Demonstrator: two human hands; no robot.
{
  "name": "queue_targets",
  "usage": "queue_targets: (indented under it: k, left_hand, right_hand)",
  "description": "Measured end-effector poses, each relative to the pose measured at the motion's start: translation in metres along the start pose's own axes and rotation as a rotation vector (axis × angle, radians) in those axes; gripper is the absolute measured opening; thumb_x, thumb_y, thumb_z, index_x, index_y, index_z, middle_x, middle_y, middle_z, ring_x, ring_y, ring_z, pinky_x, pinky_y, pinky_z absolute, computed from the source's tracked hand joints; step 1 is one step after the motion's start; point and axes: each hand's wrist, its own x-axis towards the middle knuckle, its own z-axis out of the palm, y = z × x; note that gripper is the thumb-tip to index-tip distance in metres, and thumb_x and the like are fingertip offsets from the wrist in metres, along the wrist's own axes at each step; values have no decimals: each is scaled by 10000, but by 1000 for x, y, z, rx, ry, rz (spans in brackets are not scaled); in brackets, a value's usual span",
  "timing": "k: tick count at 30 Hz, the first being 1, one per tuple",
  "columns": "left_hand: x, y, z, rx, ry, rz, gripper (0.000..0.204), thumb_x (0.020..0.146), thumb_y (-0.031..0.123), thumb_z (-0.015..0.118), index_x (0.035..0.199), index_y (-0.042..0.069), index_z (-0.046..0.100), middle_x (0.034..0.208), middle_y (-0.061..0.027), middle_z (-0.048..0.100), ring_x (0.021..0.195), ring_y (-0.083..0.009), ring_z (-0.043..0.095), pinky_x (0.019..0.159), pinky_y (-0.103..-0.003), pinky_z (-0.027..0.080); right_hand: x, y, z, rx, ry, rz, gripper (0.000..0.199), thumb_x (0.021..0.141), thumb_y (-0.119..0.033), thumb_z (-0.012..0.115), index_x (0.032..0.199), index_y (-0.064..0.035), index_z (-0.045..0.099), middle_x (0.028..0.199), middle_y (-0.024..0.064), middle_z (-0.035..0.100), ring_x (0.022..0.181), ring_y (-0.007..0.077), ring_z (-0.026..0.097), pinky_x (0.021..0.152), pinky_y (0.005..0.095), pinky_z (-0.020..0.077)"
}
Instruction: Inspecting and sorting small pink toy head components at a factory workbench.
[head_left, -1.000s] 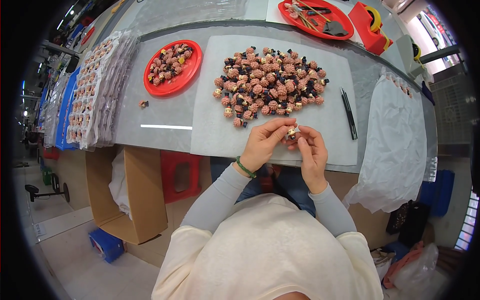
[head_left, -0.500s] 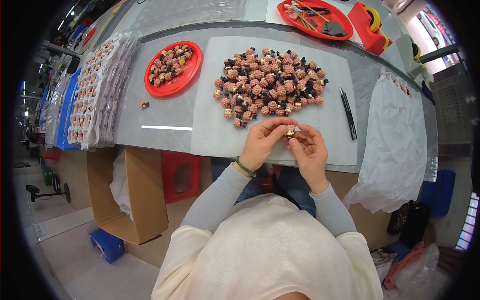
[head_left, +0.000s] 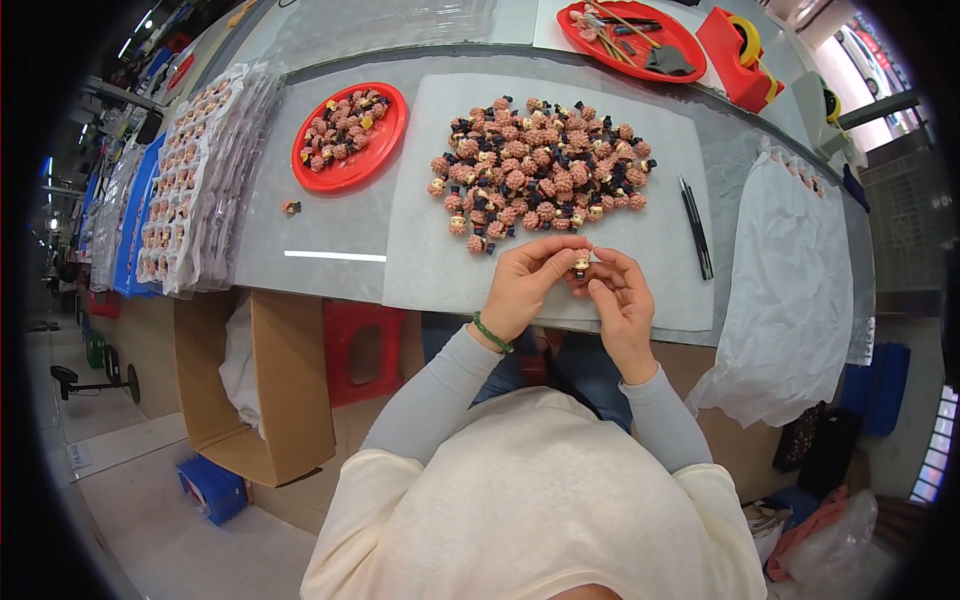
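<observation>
Between my two hands, just above the near edge of a white foam sheet [head_left: 425,260], is a small figurine [head_left: 581,265] with pink curly hair and a dark body. My left hand [head_left: 525,285] grips it by the head between thumb and fingers. My right hand [head_left: 625,310] is close beside it on the right, fingers curled; its fingertips seem to touch the figurine, though the contact is partly hidden. Beyond my hands lies a heap of similar figurines [head_left: 545,165] on the sheet.
Left stands a red plate [head_left: 385,165] of figurines, with a single figurine [head_left: 291,207] near it. Stacked clear trays [head_left: 190,180] line the far left. A black pen [head_left: 696,228], white plastic sheeting [head_left: 790,290], a red tray [head_left: 690,45] and tape dispenser [head_left: 735,60] are on the right.
My right thumb has lifted slightly off the figurine's lower part, moving a little up and right. My left hand keeps its grip, almost unmoved.
</observation>
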Motion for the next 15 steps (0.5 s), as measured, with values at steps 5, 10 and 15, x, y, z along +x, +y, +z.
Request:
queue_targets:
  k: [5,10,15]
  left_hand:
    - [0,2,2,-35,6,-15,246,901,78,508,1116,-29,561,1044,-88,600,912,-124,565,788,-244,464]
    - [-1,2,6,88,16,14,235,899,78,509,1102,-25,564,1060,-102,600,959,-139,569,827,-261,459]
    - [3,0,1,28,0,-32,239,902,76,498,1113,-21,552,1082,-103,590,984,-143,563,849,-262,452]
  right_hand:
    - [-2,5,2,-13,42,-16,371,827,67,529,1180,23,422,999,104,557,917,138,560,775,239,481]
    - [-3,8,4,-8,123,-70,414,787,97,583,1166,19,437,965,71,533,870,109,545,781,217,470]
    - [-1,9,4,-53,168,-97,413,780,102,591,1158,16,447,952,56,520,868,101,534,791,210,463]
